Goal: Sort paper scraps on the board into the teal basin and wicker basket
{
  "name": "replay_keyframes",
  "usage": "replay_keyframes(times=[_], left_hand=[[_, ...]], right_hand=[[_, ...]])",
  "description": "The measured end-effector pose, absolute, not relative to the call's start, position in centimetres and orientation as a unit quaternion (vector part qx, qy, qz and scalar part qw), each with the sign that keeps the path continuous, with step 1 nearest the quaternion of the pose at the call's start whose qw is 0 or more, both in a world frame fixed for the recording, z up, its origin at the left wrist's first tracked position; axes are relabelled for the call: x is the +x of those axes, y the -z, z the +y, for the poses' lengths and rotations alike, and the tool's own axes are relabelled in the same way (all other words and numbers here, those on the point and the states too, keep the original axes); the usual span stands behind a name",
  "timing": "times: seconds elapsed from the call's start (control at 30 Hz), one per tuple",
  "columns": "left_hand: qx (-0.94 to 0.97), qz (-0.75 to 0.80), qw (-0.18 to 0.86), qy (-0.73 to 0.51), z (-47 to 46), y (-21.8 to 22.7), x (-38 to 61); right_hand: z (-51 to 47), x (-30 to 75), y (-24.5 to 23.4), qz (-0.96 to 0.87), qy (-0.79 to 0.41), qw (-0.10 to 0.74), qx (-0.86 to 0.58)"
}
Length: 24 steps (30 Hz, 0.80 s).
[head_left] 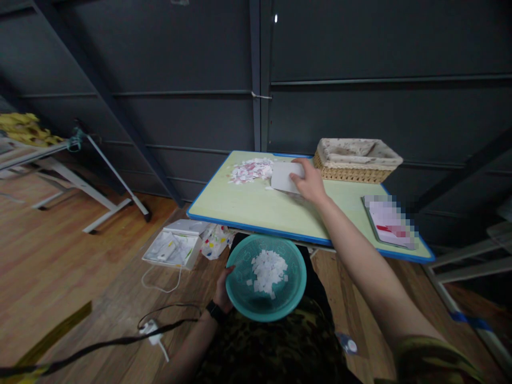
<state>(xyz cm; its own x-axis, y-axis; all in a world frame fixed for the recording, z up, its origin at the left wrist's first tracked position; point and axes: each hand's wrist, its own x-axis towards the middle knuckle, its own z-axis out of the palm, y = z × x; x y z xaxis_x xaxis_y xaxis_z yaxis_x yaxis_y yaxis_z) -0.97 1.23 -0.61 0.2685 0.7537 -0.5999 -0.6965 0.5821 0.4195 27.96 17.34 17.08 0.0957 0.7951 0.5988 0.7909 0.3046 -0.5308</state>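
Between one scrap pile (251, 170) and one wicker basket (356, 174) on the counter (248, 210), one pale card (282, 178) is held by the right hand (311, 182); below, one green colander (295, 277) is gripped by the left hand (224, 288).

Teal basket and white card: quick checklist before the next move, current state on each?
1. White card gripped by the right hand: ok, thumb on its face.
2. Teal basket held by the left hand: ok, hand at its rim.
3. White scraps inside the teal basket: ok, heaped around its middle.
4. Card touching the scrap pile on the table: cannot tell, its edge is right beside the pile.
5. Teal basket rim against the table edge: cannot tell, contact isn't clear from this view.
6. Floor at left free of cables: not ok, a black cable runs across it.
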Motion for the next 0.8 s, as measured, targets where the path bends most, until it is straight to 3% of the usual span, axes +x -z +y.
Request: replay_keyframes(times=[0.53, 0.8], left_hand=[[0.033, 0.399, 0.793, -0.460, 1.29, 0.62, -1.03], [0.032, 0.409, 0.789, -0.458, 1.18, 0.42, -0.97]], right_hand=[[18.12, 28.25, -16.68, -0.685, -0.035, 0.476, -0.551], [17.73, 28.17, -16.83, -0.674, -0.020, 0.450, -0.586]])
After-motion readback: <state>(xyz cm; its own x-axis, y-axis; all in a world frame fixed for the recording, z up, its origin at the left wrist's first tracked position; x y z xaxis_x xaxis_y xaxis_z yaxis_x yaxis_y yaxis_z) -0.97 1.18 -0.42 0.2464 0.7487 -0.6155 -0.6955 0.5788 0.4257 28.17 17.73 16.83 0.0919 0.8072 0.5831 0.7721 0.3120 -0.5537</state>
